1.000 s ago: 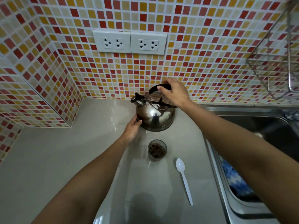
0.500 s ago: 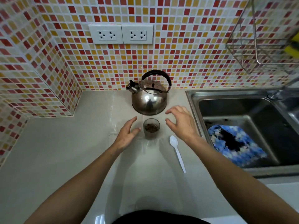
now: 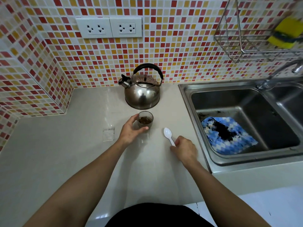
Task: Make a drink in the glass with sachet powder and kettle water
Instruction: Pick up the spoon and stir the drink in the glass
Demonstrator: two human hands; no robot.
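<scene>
Pale glossy counter abuts a steel sink holding a soiled blue-and-white checked cloth. Rounded steel kettle, black arched handle, stands upright against the mosaic wall. Just before it: small clear glass, dark wet contents, left hand wrapped around it. Right hand pinches the white plastic spoon handle. Clear empty sachet lies flat to the left.
</scene>
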